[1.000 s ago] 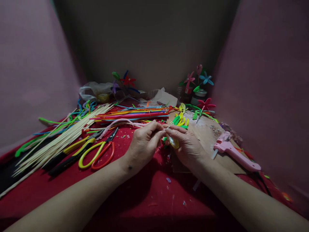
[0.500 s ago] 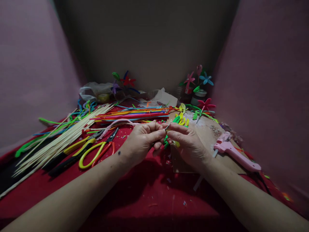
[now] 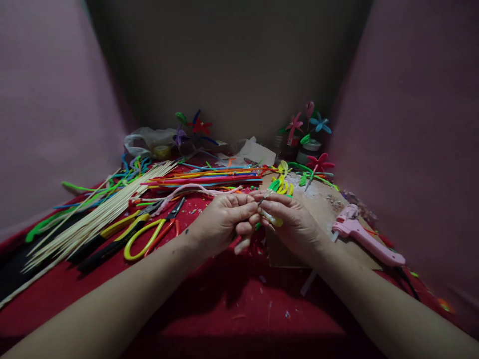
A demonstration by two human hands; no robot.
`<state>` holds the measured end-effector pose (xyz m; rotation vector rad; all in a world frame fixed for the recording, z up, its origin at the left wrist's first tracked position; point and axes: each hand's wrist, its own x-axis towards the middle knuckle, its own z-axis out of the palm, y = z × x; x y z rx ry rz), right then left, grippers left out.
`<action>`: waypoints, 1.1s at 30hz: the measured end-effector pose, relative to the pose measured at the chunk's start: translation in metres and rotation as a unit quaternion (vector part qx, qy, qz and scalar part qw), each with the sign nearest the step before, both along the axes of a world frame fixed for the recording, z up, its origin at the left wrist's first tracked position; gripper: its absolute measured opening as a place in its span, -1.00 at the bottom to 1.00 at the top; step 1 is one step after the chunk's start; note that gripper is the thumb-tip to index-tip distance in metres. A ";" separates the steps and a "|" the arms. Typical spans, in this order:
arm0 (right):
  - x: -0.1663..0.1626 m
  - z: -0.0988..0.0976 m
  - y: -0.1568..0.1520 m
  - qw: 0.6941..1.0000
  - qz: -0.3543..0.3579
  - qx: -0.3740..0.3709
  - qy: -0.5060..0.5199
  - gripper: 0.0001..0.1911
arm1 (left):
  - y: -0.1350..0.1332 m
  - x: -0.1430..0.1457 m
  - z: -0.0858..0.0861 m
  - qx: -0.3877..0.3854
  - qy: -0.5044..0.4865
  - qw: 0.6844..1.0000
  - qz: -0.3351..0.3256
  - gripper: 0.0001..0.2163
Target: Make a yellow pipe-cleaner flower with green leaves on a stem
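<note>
In the head view, we locate our left hand (image 3: 224, 217) and our right hand (image 3: 294, 219) close together at mid-scene, above a red cloth (image 3: 277, 319). Left grip: narrow; thumb and fingertips pinch a slim greyish strand with a pale tip (image 3: 264, 198), which slants to the far right. Right grip: narrow; the fingers hold a small yellow-and-whitish piece (image 3: 273, 219) just beside the strand. We cannot tell whether the two are joined.

Beyond the right hand, we find green-and-yellow fuzzy loops (image 3: 288, 188) on a flat brown cardboard sheet (image 3: 318, 199). A pink plastic glue gun (image 3: 366, 235) lies to its right. A crimson star-shaped flower (image 3: 320, 162) is at the sheet's far side.

Left of the left hand, we note scissors with yellow and red handles (image 3: 163, 223), pliers with black-and-yellow handles (image 3: 112, 249) and a fan of pale wooden sticks (image 3: 108, 212). Beyond both hands lies a bundle of multicoloured fuzzy stems (image 3: 205, 177); a clear plastic bag (image 3: 144, 140) sits at far left.
</note>
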<state>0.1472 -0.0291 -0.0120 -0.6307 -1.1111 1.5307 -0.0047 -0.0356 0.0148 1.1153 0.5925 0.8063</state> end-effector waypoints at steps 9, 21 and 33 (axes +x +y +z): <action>0.002 0.001 -0.002 1.000 0.000 0.016 -0.013 -0.91 | 0.007 -0.001 -0.007 0.040 0.008 0.998 -0.037 -0.79; 0.001 -0.004 0.004 0.998 -0.056 0.008 0.010 -0.93 | 0.002 0.006 -0.004 0.171 0.149 0.967 0.113 -0.79; 0.001 -0.004 0.001 0.998 -0.055 0.015 -0.030 -0.93 | 0.001 0.003 -0.017 0.477 0.291 0.789 0.256 -0.92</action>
